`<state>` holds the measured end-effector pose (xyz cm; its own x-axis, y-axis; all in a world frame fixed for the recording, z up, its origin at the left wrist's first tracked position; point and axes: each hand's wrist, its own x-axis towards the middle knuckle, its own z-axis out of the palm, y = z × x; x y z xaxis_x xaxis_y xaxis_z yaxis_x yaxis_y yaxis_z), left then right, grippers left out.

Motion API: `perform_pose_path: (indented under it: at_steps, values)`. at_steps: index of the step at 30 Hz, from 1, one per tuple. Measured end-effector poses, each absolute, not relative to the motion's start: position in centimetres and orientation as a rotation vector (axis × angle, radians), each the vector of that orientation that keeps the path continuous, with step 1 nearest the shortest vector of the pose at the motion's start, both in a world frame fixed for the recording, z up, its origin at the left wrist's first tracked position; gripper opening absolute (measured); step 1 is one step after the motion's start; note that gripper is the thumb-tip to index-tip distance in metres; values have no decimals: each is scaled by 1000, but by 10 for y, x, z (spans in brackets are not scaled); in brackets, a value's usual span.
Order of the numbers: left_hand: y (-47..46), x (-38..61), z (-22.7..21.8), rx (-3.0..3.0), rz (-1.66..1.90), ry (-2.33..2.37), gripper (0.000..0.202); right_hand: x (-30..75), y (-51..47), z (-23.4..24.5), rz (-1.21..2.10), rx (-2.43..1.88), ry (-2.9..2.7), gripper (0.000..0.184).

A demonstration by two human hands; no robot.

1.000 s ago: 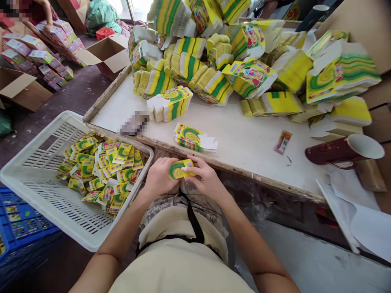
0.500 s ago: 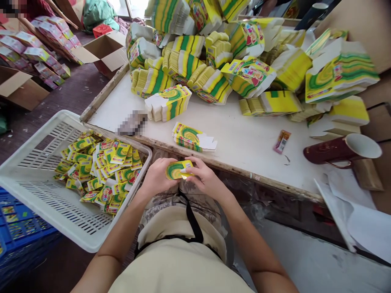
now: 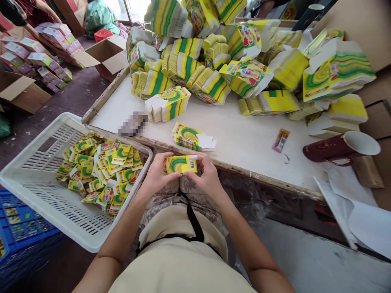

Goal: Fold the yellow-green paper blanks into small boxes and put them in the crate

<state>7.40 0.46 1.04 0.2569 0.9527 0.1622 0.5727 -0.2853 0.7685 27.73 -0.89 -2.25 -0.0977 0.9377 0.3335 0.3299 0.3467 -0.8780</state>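
Between my hands, just off the table's front edge, is a small yellow and green cardboard box (image 3: 179, 164), its broad face turned up and a barcode near its right end. My left hand (image 3: 157, 174) grips the left end with the thumb along the near side. At the other end, my right hand (image 3: 208, 174) holds it by fingers and thumb. Beyond them a short stack of flat cartons (image 3: 191, 137) lies on the white table (image 3: 235, 134). To the left, a white plastic basket (image 3: 39, 191) holds many similar boxes (image 3: 106, 171).
Bundles of flat cartons (image 3: 183, 61) are heaped across the table's back. On the right are a small packet (image 3: 281, 140), a dark red mug (image 3: 330, 148) and white paper (image 3: 366, 219). A blue crate (image 3: 24, 232) sits below the basket. Another person's arm (image 3: 30, 30) reaches near pink boxes (image 3: 56, 32).
The small box has turned so its face and barcode show more fully. My right hand has shifted from the partly raised flap to gripping the right end, where the flap no longer shows.
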Motion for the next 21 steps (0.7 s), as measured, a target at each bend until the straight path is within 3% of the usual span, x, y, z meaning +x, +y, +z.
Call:
perform_pose_path:
  at_steps: [5,9,11,13,17,21]
  values:
    - [4,76,14,2052,763,1431,52,265,-8,-29,728,-1222,-1624,48]
    - [8,45,18,2109,733,1544,49,269,11,-23,806,-1151,-1747,75]
    - [9,9,18,2112,773,1728,50,277,31,-20,697,-1244,-1700,67]
    - [7,-34,17,2041,824,2040,58,285,53,-20,507,-1437,-1635,48]
    - [-2,-97,10,1814,810,2567,88,289,83,-30,358,-1729,-1764,24]
    - [-8,-80,-2,1685,1038,2351,65,284,85,-33,306,-1765,-1764,22]
